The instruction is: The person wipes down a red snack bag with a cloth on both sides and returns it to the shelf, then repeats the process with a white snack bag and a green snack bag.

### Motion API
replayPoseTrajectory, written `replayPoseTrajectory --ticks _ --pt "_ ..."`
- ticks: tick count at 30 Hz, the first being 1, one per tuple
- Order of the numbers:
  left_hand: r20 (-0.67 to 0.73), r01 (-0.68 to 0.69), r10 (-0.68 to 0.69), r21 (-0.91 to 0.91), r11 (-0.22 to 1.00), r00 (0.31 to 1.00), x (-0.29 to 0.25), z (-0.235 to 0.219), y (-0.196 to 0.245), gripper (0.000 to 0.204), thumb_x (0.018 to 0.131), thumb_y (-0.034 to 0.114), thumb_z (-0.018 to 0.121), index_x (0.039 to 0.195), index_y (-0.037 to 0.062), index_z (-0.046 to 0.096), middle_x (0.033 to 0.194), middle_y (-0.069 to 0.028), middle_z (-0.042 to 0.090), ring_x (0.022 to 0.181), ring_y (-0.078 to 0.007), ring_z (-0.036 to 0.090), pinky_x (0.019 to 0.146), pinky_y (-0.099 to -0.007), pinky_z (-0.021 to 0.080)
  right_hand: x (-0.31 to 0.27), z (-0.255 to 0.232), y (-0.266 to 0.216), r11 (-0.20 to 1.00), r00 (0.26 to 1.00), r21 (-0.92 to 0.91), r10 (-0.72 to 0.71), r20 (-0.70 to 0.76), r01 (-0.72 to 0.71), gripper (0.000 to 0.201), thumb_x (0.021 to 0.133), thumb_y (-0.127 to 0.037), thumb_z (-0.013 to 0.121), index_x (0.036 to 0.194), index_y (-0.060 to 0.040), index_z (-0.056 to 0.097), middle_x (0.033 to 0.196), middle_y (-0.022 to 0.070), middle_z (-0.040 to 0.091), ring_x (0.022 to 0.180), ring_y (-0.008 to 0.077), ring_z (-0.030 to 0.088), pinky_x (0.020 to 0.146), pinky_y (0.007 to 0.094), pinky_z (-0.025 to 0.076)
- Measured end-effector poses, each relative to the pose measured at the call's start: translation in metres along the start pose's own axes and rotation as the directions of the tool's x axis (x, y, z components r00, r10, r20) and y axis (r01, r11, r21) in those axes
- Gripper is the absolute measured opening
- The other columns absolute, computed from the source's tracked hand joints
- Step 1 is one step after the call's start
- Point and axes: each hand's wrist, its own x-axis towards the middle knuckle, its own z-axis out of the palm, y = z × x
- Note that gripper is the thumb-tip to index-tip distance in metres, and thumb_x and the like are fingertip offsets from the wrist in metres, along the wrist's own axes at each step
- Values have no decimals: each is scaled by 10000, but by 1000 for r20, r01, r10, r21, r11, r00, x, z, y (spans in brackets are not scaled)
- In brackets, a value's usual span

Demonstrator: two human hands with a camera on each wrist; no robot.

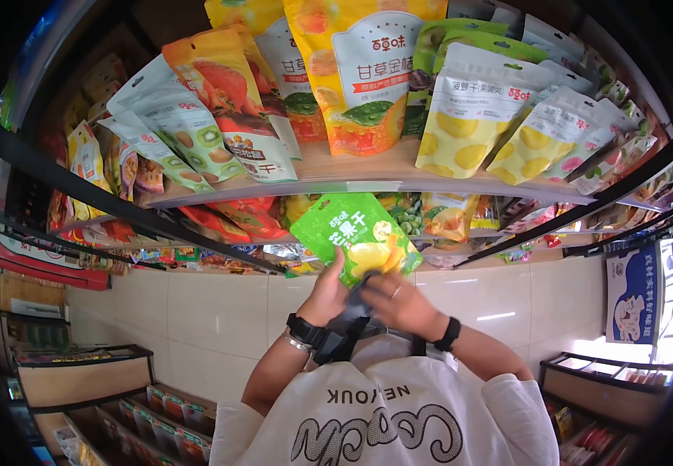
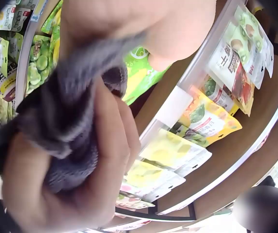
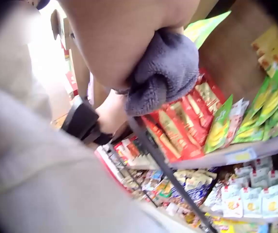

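Observation:
A green pouch of dried mango is tilted in front of the shelf, held at its lower left side by my left hand, with the thumb over its front. My right hand grips a dark grey cloth and overlaps the pouch's lower part in the head view; it is slightly blurred there. In the left wrist view the fingers curl round the bunched cloth, and only a strip of the pouch shows behind it. The right wrist view has the cloth bulging out beneath the right hand.
An upper shelf bears standing pouches, among them a large yellow kumquat pouch and pale yellow ones. Below it a lower shelf holds red pouches and more snacks. Low display units stand behind on the tiled floor.

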Motion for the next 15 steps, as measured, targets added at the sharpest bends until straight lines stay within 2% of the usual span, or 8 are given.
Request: replayPoseTrajectory --ticks 1,2,3,5,8,11,12,15 --pt "22 -44 44 17 999 999 1 4 2 555 974 464 391 1355 61 391 1318 -100 508 1213 -241 489 1024 -415 388 1 -5 11 999 997 5 37 -62 -37 448 606 -57 695 1045 -42 608 1116 159 541 985 360 535 837 441 467" --pt "38 -62 62 -9 998 997 0 12 4 558 971 465 399 1354 59 392 1323 -100 502 1209 -241 493 1025 -419 390 6 -12 19 978 974 -48 197 -116 -203 451 606 -29 686 1050 -34 605 1110 158 546 955 360 532 811 444 465" --pt "33 -51 51 0 999 998 1 10 2 565 973 472 381 1361 61 383 1332 -98 494 1211 -242 490 1025 -422 387 11 -16 23 955 939 -82 261 -224 -285 443 613 -9 679 1049 -24 599 1110 158 544 932 362 526 796 446 459" --pt "26 -27 27 23 999 999 5 6 0 579 976 488 345 1373 66 367 1350 -96 477 1214 -245 485 1024 -427 382 11 -10 14 965 945 -37 245 -216 -259 445 632 -10 670 1071 -24 598 1116 160 536 931 365 524 804 443 459" --pt "-43 6 -4 44 999 999 6 1 -5 541 974 448 403 1355 65 390 1310 -94 506 1203 -235 497 1025 -416 390 12 -10 -3 993 994 58 109 -28 -107 483 643 -6 650 1122 -31 595 1096 168 540 964 362 523 823 441 455" --pt "-30 10 -9 36 999 1000 2 8 -5 526 969 430 436 1344 62 406 1299 -90 516 1186 -219 509 994 -399 414 7 -16 16 983 978 -44 175 -116 -181 484 653 -25 664 1130 -30 582 1092 169 529 976 364 516 841 439 451" --pt "-12 12 -12 27 1000 1000 1 12 -5 525 968 433 437 1341 65 410 1297 -89 517 1176 -214 515 981 -395 420 12 -23 21 955 944 -71 272 -189 -289 485 648 -21 663 1127 -36 585 1088 162 532 978 357 518 835 432 455" --pt "-10 22 -22 53 998 1000 5 13 -9 466 976 387 454 1321 74 431 1274 -75 528 1131 -195 541 943 -381 451 16 -21 8 973 964 -16 225 -143 -229 466 628 -7 660 1090 -60 619 1084 149 547 950 354 532 824 439 457"
